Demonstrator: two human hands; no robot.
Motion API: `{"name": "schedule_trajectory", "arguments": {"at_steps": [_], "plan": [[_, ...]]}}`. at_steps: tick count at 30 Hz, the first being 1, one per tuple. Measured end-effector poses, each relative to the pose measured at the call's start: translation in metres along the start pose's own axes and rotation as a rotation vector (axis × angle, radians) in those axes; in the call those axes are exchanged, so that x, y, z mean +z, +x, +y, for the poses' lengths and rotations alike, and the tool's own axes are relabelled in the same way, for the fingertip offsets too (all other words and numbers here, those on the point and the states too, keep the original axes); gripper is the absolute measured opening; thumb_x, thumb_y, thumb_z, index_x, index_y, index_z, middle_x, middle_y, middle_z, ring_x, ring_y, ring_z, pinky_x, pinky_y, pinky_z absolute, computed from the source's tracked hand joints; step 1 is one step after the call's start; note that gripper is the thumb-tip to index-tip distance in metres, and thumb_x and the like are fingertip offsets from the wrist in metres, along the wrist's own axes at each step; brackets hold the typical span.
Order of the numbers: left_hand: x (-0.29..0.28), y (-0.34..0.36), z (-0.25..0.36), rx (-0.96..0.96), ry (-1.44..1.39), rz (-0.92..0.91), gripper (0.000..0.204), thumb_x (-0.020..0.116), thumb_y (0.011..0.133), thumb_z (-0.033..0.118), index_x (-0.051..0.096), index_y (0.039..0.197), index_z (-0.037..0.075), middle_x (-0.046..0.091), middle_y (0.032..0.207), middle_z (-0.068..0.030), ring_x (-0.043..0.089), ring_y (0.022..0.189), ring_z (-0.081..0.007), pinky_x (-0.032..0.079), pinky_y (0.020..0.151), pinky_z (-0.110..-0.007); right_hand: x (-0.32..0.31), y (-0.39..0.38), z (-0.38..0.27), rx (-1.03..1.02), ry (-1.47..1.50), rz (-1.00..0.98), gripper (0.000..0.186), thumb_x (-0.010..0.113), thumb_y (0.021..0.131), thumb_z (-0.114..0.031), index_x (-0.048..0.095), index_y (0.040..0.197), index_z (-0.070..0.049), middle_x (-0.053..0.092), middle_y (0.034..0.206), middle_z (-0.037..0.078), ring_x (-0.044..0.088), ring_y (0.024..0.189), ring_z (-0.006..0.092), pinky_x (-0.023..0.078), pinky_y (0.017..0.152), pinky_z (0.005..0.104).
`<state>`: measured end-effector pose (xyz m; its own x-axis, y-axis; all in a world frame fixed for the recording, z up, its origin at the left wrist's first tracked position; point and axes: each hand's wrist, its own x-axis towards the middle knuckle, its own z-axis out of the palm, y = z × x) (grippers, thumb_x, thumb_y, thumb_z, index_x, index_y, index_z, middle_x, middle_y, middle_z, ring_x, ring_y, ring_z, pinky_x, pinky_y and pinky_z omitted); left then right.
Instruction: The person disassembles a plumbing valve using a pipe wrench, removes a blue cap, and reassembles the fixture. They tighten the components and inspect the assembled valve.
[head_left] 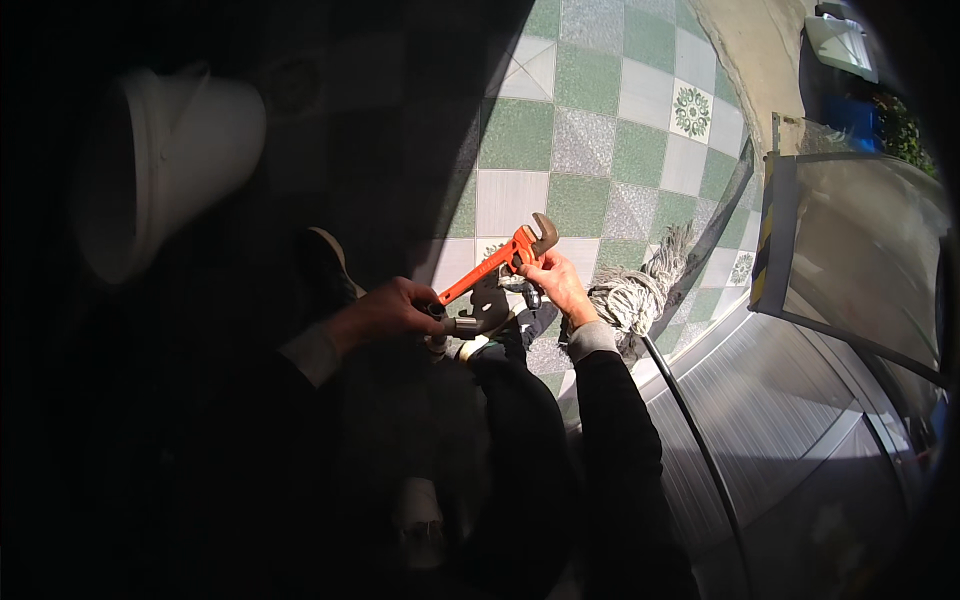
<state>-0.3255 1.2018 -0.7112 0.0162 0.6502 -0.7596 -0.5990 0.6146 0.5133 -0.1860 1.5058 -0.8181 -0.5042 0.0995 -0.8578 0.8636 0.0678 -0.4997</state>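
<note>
A red pipe wrench [482, 273] lies slantwise in front of me, its dark hooked jaw pointing up and to the right. My right hand [560, 285] is closed round the wrench's head just below the jaw. Under that hand shows a small dark shiny metal part [531, 294], whose kind I cannot make out. Lower left, in shadow, my left hand [385, 308] pinches a metal pipe fitting [460, 326] with a round opening. The end of the wrench's handle comes right to the left fingertips; whether they also touch it is unclear.
A string mop [637, 297] lies right of my right hand, its dark pole [700, 440] running toward me. A white bucket [205, 150] is tipped on its side in shadow. Ribbed metal panels [760, 410] and a framed clear sheet [860, 250] stand at right, beside the tiled floor [590, 130].
</note>
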Motion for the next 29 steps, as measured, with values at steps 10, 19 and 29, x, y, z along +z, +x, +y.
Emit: {"name": "schedule_trajectory", "arguments": {"at_steps": [10, 19, 29], "plan": [[0.107, -0.187, 0.012, -0.055, -0.322, 0.688, 0.029, 0.072, 0.081, 0.012, 0.068, 0.109, 0.005, 0.067, 0.104, -0.0073, 0.064, 0.097, -0.0174, 0.052, 0.084, -0.033, -0.069, 0.030, 0.055, 0.071, -0.385, 0.054, 0.037, 0.075, 0.078, -0.022, 0.064, 0.098, 0.007, 0.068, 0.084, 0.008, 0.061, 0.074, 0.0152, 0.050, 0.070, 0.0292], [0.196, -0.159, -0.015, -0.034, -0.530, 0.808, 0.032, 0.073, 0.078, 0.001, 0.068, 0.110, 0.003, 0.068, 0.111, -0.0127, 0.066, 0.105, -0.0229, 0.055, 0.089, -0.036, -0.125, 0.038, 0.104, 0.142, -0.053, 0.133, 0.033, 0.071, 0.088, -0.026, 0.069, 0.102, 0.004, 0.067, 0.085, 0.001, 0.057, 0.070, 0.0092, 0.044, 0.063, 0.0244], [0.174, -0.157, -0.027, -0.107, -0.432, 0.782, 0.029, 0.073, 0.083, 0.005, 0.066, 0.111, 0.006, 0.069, 0.118, -0.0114, 0.066, 0.110, -0.0220, 0.051, 0.093, -0.033, -0.126, 0.037, 0.151, 0.130, -0.145, 0.418, 0.062, 0.079, 0.084, -0.027, 0.056, 0.138, -0.007, 0.072, 0.103, 0.011, 0.066, 0.086, 0.0162, 0.052, 0.075, 0.0274]]}}
